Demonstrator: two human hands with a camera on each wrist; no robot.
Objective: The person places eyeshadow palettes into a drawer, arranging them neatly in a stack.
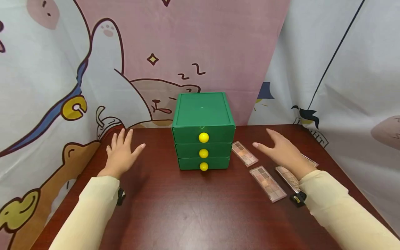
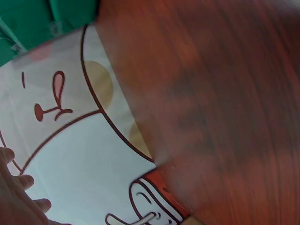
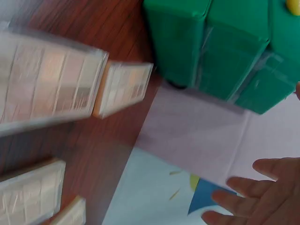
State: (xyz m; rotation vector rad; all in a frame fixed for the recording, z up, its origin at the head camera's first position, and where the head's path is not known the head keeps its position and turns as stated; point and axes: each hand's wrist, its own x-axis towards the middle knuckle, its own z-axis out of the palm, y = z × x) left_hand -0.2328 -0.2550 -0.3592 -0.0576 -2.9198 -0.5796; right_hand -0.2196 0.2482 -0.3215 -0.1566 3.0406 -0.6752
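Observation:
A green three-drawer box (image 1: pixel 201 114) with round yellow knobs (image 1: pixel 203 138) stands at the back middle of the table, its drawers closed. To its left my left hand (image 1: pixel 120 154) hovers over the table with fingers spread, holding nothing. On the other side my right hand (image 1: pixel 282 151) reaches forward, fingers extended and thumb apart, above several eyeshadow palettes. One palette (image 1: pixel 245 153) lies beside the box, and another palette (image 1: pixel 268 184) lies nearer. A third palette (image 1: pixel 289 177) is partly covered by my right hand and sleeve, with a further one (image 1: pixel 310 160) mostly hidden behind.
The dark red-brown wooden table (image 1: pixel 187 215) has a glossy top. A cartoon-printed cloth (image 1: pixel 218 45) hangs right behind the box and along both sides. Each wrist carries a small black camera (image 1: pixel 298 199).

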